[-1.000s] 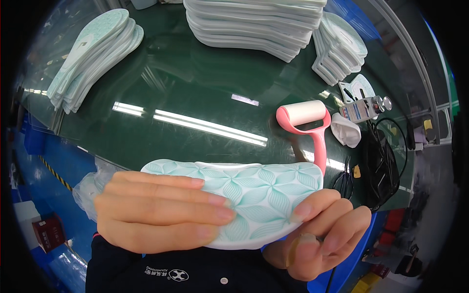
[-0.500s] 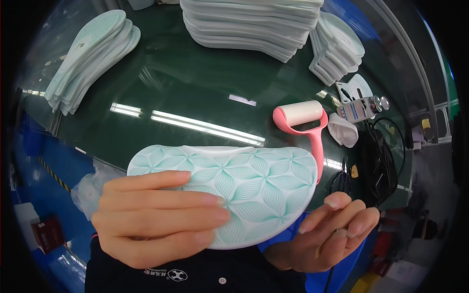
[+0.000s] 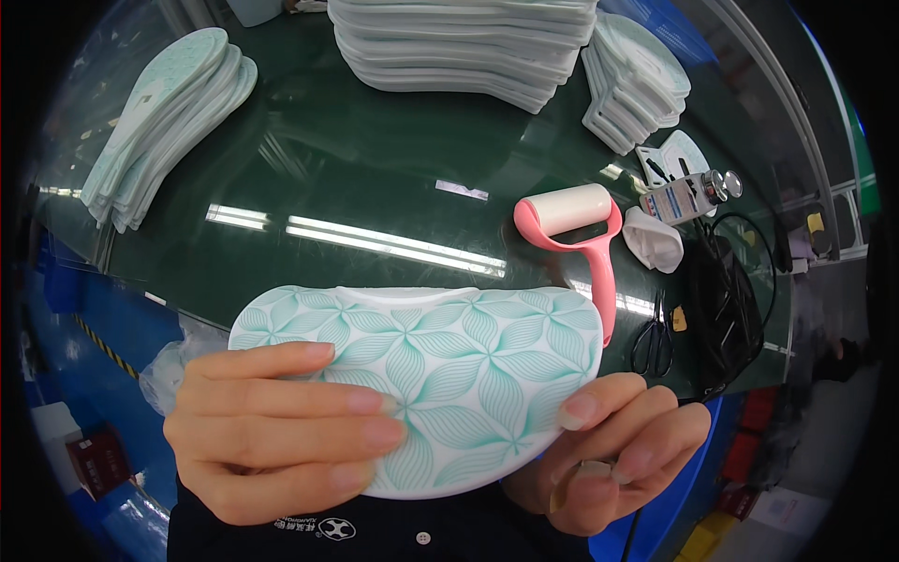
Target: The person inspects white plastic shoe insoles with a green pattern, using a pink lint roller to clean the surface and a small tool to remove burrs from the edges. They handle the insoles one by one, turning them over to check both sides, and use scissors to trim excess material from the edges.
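Note:
I hold a white panel [image 3: 478, 375] with rounded corners and a green leaf pattern, tilted up before me. My left hand [image 3: 272, 431] lies across its left part, long fingers stretched over the patterned face; its thumb is hidden. At the lower right edge is my right hand [image 3: 618, 450], palm up and fingers curled. One of its fingertips touches the panel's edge. By its thumb shows a small yellowish bit, too small to name. Just beyond the panel lies a pink-handled lint roller [image 3: 567, 210] with a white roll.
Stacked white-and-green panels stand at the far left [image 3: 164, 122], far middle [image 3: 459, 51] and far right [image 3: 637, 84] of the dark green table [image 3: 309, 159]. Black scissors [image 3: 653, 348], a white bottle [image 3: 679, 199], a crumpled white piece [image 3: 653, 241] and a black bag [image 3: 726, 318] lie at right.
My right hand has moved left and up against the panel's edge, its fingers curling. The panel and my left hand have shifted slightly left and down.

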Tool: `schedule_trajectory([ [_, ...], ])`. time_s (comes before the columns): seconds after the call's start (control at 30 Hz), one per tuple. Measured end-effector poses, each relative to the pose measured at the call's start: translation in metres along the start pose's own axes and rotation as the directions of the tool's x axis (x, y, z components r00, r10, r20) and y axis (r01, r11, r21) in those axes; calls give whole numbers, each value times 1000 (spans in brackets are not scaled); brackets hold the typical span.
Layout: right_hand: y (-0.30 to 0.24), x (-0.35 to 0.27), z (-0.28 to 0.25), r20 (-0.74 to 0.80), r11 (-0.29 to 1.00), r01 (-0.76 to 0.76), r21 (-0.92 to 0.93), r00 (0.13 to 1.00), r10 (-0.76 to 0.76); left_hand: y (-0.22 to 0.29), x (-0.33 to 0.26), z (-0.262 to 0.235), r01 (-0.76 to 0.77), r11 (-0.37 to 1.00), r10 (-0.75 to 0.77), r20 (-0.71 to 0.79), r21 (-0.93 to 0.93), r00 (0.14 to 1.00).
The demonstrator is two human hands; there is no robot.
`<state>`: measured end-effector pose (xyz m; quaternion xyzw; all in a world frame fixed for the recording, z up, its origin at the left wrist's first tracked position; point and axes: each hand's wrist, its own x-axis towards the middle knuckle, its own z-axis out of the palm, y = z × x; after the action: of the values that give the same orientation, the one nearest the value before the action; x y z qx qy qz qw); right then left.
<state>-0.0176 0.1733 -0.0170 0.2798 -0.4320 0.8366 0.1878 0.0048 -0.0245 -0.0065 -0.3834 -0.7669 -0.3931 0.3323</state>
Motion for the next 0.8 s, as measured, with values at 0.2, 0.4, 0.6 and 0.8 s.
schedule_trajectory([
  [0.2, 2, -2, -4, 16, 1000, 6, -8, 1000, -6, -2, 0, 2, -4, 1000, 4, -3, -7, 1000],
  [0.4, -6, 0, -7, 94, 986, -58, -154, 993, 73, 7, 0, -2, 47, 998, -45, 53, -29, 998],
  [0.6, -2, 0, -9, 105, 988, -22, -150, 994, 38, 5, -5, -4, 40, 998, -39, 39, -44, 999],
  [0.8, -4, -5, -5, 24, 991, -16, -131, 1000, 19, 7, -17, -19, -33, 999, 35, 135, -21, 990],
])
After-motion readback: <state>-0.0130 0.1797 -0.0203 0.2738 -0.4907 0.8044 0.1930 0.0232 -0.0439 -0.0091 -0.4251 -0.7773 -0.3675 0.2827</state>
